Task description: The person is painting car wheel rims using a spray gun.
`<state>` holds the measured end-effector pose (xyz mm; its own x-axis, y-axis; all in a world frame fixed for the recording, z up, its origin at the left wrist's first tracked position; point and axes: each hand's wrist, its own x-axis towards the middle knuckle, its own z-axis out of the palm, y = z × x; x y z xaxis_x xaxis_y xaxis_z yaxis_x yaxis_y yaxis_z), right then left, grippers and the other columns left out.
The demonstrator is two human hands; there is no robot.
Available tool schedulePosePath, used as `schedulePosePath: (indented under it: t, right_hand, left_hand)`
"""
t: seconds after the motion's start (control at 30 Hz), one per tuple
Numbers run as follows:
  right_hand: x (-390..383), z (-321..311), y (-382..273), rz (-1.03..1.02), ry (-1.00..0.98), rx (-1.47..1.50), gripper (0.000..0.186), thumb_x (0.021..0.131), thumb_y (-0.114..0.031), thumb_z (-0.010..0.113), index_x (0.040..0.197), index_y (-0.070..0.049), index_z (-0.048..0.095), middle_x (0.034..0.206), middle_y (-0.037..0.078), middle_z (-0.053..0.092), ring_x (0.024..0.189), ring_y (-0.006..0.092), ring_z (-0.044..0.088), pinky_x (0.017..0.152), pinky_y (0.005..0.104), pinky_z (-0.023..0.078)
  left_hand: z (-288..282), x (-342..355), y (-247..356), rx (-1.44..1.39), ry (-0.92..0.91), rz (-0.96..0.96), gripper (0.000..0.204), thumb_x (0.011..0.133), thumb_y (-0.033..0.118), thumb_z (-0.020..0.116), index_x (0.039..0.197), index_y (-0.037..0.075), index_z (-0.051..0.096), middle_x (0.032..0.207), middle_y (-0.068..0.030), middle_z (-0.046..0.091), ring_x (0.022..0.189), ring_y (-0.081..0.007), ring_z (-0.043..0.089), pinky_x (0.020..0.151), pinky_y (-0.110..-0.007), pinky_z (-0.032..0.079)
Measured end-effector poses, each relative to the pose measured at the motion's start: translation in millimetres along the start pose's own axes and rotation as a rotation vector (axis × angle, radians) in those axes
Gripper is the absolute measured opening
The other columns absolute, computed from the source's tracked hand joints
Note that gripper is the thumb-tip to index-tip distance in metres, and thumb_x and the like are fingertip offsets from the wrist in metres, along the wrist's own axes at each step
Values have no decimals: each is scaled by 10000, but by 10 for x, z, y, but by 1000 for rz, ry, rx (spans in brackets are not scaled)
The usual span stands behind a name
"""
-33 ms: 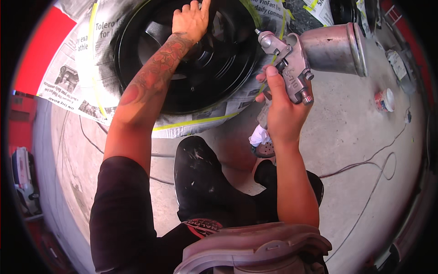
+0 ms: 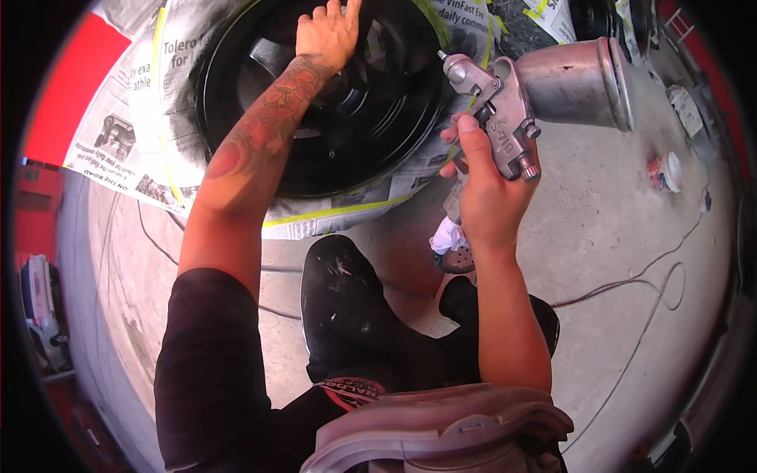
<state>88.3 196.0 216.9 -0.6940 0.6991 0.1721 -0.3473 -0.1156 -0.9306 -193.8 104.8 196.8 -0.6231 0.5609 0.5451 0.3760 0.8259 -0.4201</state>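
A glossy black wheel [image 2: 260, 162] fills the top middle, ringed by newspaper [image 2: 106, 146] fixed with yellow-green tape. My left hand [image 2: 326, 38] is over the wheel, its index finger stretched toward the upper edge while the other fingers look bent. That fingertip is cut off, so I cannot tell whether it touches the wheel. To the right of the wheel, my right hand [image 2: 490, 185] grips a metal spray gun [image 2: 505, 126]. My thumb lies along its body, and its nozzle points up and left. The gun's metal cup [image 2: 572, 83] sticks out sideways to the right.
Hoses or cables [image 2: 607, 288] run across the concrete floor [image 2: 583, 213]. A small tub [image 2: 665, 173] and a clear container [image 2: 688, 114] stand at the right. My shod foot [image 2: 453, 252] and bent knee [image 2: 339, 272] are below the wheel. A respirator-like piece [image 2: 441, 422] covers the lower middle.
My left hand and the spray gun in my right hand have shifted very slightly to the left. Both grips look the same.
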Motion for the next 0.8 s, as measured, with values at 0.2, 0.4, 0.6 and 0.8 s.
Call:
schedulePosePath:
  t: [0.2,0.4,0.6,0.8]
  right_hand:
    - [26,-15,2,22,-29,6,333,913,-96,691,1203,29,587,941,85,690,766,127,688,501,237,545]
    - [74,-61,22,15,-32,3,362,916,-84,682,1247,18,577,948,82,688,760,122,683,500,234,541]
    - [80,-57,31,15,-42,-6,439,919,-76,675,1332,-12,544,964,72,682,762,109,673,507,226,534]
    - [79,-47,45,29,-68,-11,497,921,-77,672,1391,-41,515,971,65,678,770,101,666,508,224,530]
  left_hand:
    - [288,-61,24,100,104,108,696,953,180,467,1583,119,180,1010,-108,605,908,-255,586,812,-414,448]
    - [136,9,15,32,76,90,731,912,163,499,1567,48,194,984,-94,592,910,-244,573,812,-415,434]
    - [80,-12,-31,29,40,93,741,901,156,514,1563,46,203,986,-94,586,926,-252,572,815,-428,428]
    - [28,-8,-56,-71,82,102,738,869,152,541,1545,52,263,1020,-100,581,940,-267,578,827,-440,425]
